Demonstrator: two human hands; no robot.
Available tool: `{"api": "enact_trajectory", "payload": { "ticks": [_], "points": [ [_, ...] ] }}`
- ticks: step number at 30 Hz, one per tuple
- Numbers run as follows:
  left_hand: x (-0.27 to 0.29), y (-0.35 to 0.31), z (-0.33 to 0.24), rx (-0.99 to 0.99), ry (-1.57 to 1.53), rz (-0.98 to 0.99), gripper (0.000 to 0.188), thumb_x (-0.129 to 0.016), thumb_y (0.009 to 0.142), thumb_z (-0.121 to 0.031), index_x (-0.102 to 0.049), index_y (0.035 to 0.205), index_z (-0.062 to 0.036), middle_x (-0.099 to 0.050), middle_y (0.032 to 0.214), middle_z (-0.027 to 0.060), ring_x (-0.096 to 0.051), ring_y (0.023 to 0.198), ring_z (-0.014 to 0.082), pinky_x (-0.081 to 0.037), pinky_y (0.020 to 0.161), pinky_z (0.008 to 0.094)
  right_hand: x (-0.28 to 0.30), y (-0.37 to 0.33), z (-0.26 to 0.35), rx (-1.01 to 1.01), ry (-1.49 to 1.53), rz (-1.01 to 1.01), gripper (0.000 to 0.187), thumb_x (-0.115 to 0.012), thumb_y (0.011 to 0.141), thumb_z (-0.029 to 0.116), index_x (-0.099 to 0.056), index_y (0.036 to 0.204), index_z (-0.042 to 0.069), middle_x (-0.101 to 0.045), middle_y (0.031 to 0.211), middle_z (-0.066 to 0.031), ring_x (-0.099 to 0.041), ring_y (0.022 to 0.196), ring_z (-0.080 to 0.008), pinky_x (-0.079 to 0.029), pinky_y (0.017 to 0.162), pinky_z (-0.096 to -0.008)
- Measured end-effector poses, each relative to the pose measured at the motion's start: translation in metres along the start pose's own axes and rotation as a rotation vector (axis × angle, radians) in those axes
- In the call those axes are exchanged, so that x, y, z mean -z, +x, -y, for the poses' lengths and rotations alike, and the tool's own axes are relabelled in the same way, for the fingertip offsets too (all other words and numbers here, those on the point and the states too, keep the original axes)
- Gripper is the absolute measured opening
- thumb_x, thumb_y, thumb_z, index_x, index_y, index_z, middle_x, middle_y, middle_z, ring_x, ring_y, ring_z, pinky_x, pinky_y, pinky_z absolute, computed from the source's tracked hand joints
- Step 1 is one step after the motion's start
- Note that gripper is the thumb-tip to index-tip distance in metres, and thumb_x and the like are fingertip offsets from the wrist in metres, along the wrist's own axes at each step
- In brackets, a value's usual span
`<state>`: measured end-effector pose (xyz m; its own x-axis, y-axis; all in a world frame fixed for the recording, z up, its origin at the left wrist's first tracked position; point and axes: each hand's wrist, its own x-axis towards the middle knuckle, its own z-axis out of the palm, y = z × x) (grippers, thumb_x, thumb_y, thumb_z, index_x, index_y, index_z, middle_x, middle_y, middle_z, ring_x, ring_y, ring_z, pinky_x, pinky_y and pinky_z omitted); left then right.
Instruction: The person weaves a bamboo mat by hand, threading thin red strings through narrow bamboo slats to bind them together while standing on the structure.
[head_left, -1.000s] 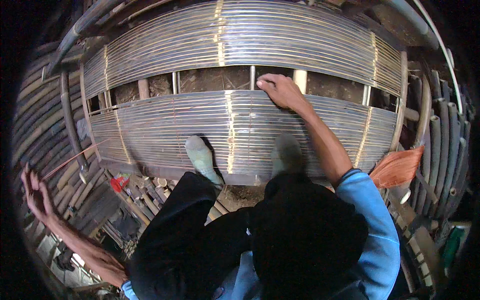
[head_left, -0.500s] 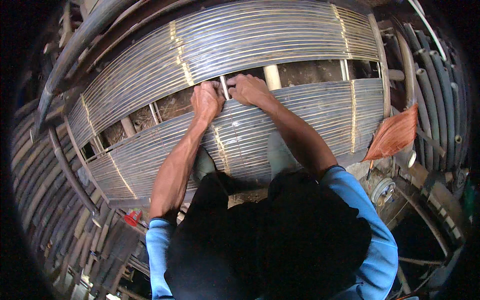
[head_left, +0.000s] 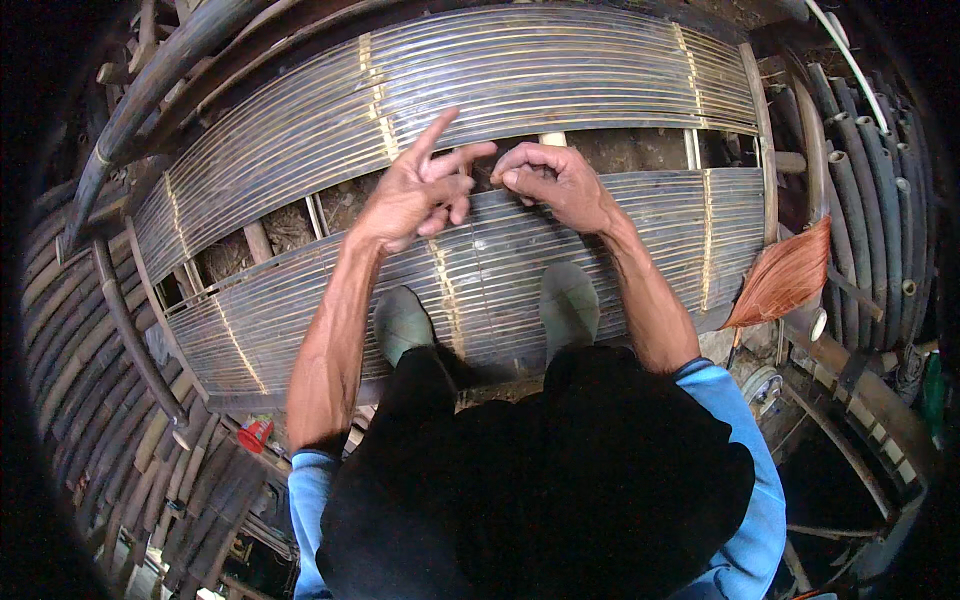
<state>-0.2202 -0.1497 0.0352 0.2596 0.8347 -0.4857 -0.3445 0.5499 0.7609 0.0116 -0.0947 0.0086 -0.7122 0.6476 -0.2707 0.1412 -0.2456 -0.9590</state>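
My left hand [head_left: 418, 195] is raised over the near slatted panel [head_left: 600, 235], close to the gap. Its index finger points up and away, and the other fingers are partly spread. Just to its right, my right hand [head_left: 558, 185] has thumb and forefinger pinched together. Whatever may be in that pinch is too small to make out. Both panels are made of long dark slats with pale lashing bands across them. Beyond the gap lies the far slatted panel [head_left: 560, 70]. Pale crossbars bridge the gap, and a wooden end bar [head_left: 762, 150] runs along the right side.
My feet in grey-green footwear [head_left: 403, 322] are on the near panel. An orange-brown fibre bundle [head_left: 785, 275] is at its right corner. Dark poles [head_left: 860, 190] are stacked at right, more poles [head_left: 90, 330] at left. A red object [head_left: 255, 434] lies near the lower left corner.
Both hands have come up off the crossbar in the gap and back toward me. The left has unfolded its fingers; the right has drawn into a pinch.
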Motion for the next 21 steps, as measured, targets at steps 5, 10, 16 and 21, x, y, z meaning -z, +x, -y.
{"api": "enact_trajectory", "payload": {
  "ticks": [5, 10, 16, 21],
  "points": [
    [0.005, -0.033, 0.005, -0.110, 0.882, -0.246, 0.070, -0.082, 0.081, -0.010, -0.053, 0.145, -0.0028, -0.065, 0.073, 0.0008, -0.057, 0.065, 0.0098, -0.051, 0.066, 0.0285, 0.008, -0.002, 0.013, 0.118, -0.027, -0.218, 0.018, -0.064, 0.097, 0.017, -0.074, 0.106, 0.004, -0.072, 0.091, -0.0011, -0.060, 0.082, -0.0057, -0.048, 0.074, -0.0220],
    [0.066, -0.140, -0.002, 0.036, 0.987, -0.427, 0.037, -0.067, 0.097, -0.036, -0.076, 0.100, -0.0002, -0.057, 0.072, -0.0001, -0.050, 0.073, 0.0100, -0.045, 0.069, 0.0295, 0.054, 0.001, -0.009, -0.047, -0.388, -0.453, 0.022, -0.066, 0.094, 0.022, -0.076, 0.103, 0.005, -0.071, 0.081, -0.0036, -0.061, 0.073, -0.0107, -0.050, 0.070, -0.0283],
    [0.153, -0.399, 0.074, 0.419, 0.051, -0.951, 0.029, -0.065, 0.098, -0.035, -0.056, 0.088, -0.0093, -0.053, 0.079, -0.0004, -0.048, 0.069, 0.0108, -0.041, 0.066, 0.0275, 0.041, 0.017, -0.024, 0.093, -0.582, -0.303, 0.026, -0.069, 0.094, 0.026, -0.074, 0.108, 0.004, -0.073, 0.103, -0.0070, -0.067, 0.085, -0.0170, -0.053, 0.077, -0.0323],
    [0.159, -0.579, 0.127, 0.877, 0.398, -1.525, 0.034, -0.067, 0.096, -0.036, -0.062, 0.097, -0.0018, -0.061, 0.086, 0.0075, -0.058, 0.075, 0.0168, -0.047, 0.071, 0.0311, 0.016, 0.023, -0.023, -0.037, -0.688, -0.191, 0.029, -0.069, 0.093, 0.029, -0.074, 0.108, 0.004, -0.074, 0.101, -0.0145, -0.071, 0.087, -0.0281, -0.055, 0.080, -0.0381]
  ]
}}
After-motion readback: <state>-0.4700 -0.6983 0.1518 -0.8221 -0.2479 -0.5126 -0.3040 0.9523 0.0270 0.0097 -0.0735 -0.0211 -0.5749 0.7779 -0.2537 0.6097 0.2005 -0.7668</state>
